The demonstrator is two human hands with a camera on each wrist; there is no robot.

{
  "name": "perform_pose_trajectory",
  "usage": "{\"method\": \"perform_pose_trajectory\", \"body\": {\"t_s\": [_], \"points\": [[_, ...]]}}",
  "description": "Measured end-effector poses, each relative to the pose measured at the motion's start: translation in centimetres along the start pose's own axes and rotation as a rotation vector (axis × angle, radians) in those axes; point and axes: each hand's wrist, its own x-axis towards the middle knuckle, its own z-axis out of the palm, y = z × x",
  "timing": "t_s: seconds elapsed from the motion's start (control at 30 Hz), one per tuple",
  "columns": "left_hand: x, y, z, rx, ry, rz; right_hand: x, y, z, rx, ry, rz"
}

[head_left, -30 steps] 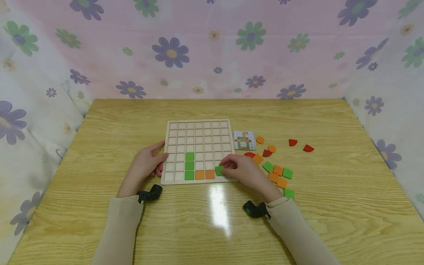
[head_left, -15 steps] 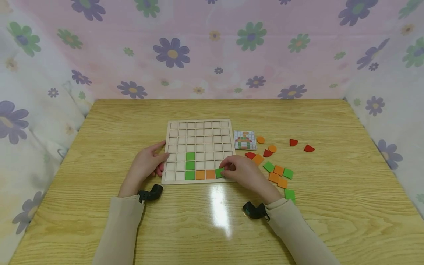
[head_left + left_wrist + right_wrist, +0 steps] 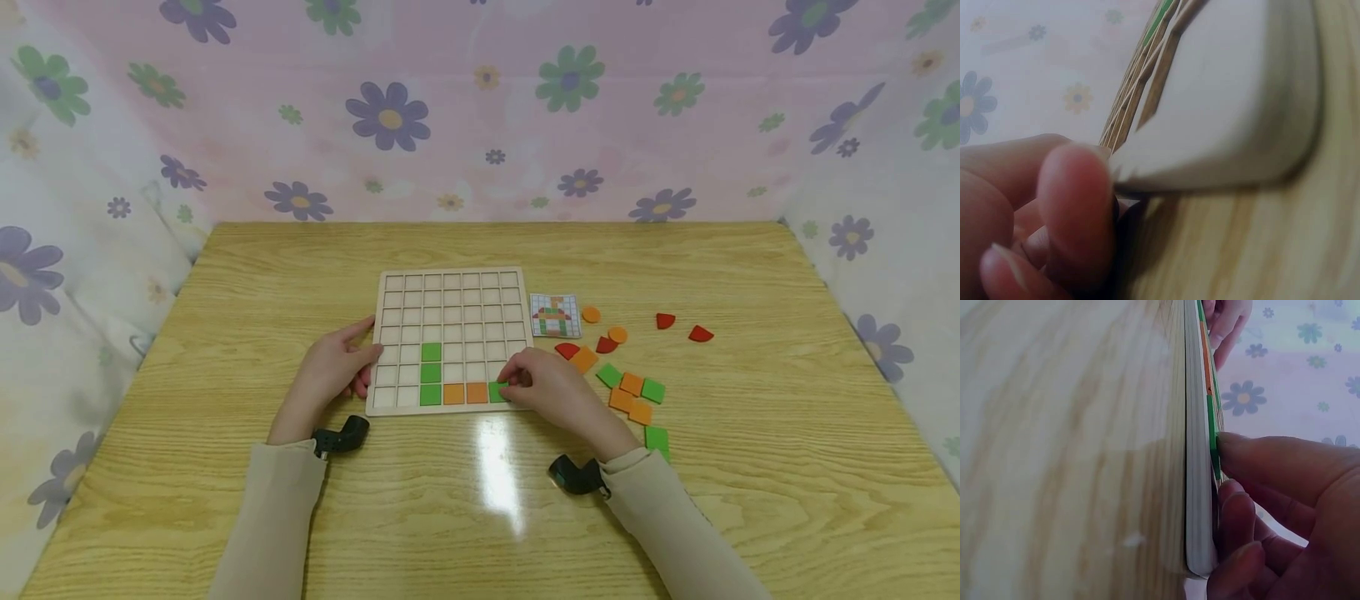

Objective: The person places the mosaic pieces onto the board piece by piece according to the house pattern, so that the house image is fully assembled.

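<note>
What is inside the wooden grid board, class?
Three green tiles in a column; two orange tiles in the nearest row. A fourth green tile is partly hidden by the right hand, which also covers the near-right compartment; its contents cannot be seen.

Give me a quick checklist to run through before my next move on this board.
1. Left hand steadying the pale wooden grid board: ok, it holds the left edge.
2. Green square tile beside the two orange square tiles in the nearest row: ok, to their right.
3. That green tile lying fully flat in its cell: cannot tell, fingers cover part of it.
4. Right hand free for another piece: not ok, its fingers are on that green tile.
5. Small printed pattern card uncovered: ok, it lies face up just right of the board.
</note>
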Motion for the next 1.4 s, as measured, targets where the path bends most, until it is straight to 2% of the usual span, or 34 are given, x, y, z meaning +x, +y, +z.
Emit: {"method": "perform_pose_trajectory", "body": {"t_s": [0.37, 0.53, 0.77, 0.9, 1.17, 1.4], "points": [[0.0, 0.0, 0.0, 0.006, -0.002, 0.007, 0.1, 0.0, 0.0, -0.025, 0.004, -0.031], [0.1, 0.0, 0.1, -0.003, -0.006, 0.001, 0.1, 0.4, -0.2, 0.0, -0.001, -0.022], [0.0, -0.3, -0.3, 0.016, -0.001, -0.006, 0.3, 0.4, -0.4, 0.029, -0.06, -0.031], [-0.1, -0.1, -0.2, -0.004, -0.014, 0.001, 0.1, 0.5, -0.8, 0.031, -0.079, -0.017], [-0.1, 0.1, 0.0, -0.017, -0.014, -0.01, -0.1, 0.9, -1.3, 0.053, -0.102, -0.045], [0.1, 0.0, 0.0, -0.024, -0.01, -0.02, 0.1, 1.4, -1.9, 0.034, -0.09, -0.083]]}}
